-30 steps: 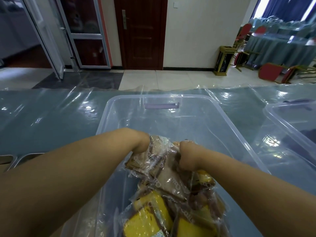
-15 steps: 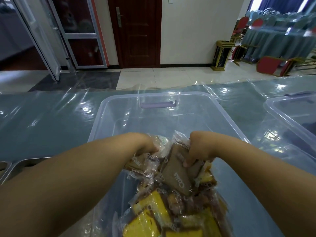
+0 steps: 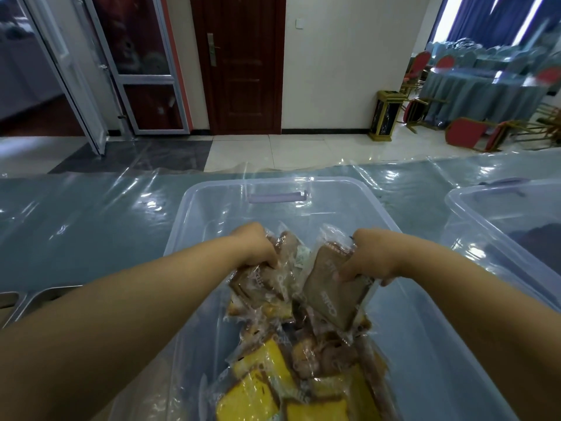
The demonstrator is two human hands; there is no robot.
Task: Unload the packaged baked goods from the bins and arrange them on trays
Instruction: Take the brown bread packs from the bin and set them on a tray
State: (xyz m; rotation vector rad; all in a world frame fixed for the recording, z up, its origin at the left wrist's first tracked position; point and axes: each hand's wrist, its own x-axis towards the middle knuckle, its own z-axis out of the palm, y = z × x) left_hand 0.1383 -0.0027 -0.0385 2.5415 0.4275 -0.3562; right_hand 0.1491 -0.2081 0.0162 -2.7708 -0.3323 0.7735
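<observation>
Left hand (image 3: 258, 250) clenched on a bunch of brown wrapped cakes (image 3: 270, 284), number unclear. Right hand (image 3: 368, 259) pinching one brown pack (image 3: 331, 302), with white lettering too blurred to read. Both at the 12 o'clock end of the heap (image 3: 318, 350) in the near half of the clear bin (image 3: 273, 181). At least three yellow slices (image 3: 267, 363) at 6 o'clock. Second clear bin (image 3: 498, 192) at 3 o'clock. One lilac handle (image 3: 277, 197) on each. Two metal trays (image 3: 45, 294) at 9 o'clock.

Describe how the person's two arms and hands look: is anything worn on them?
Both forearms are bare to the picture's edge: no sleeves, gloves, watch or bracelets show. The left hand and right hand are bare too. Their fingertips are partly hidden by clear plastic packets of brown cake, so rings cannot be excluded.
</observation>
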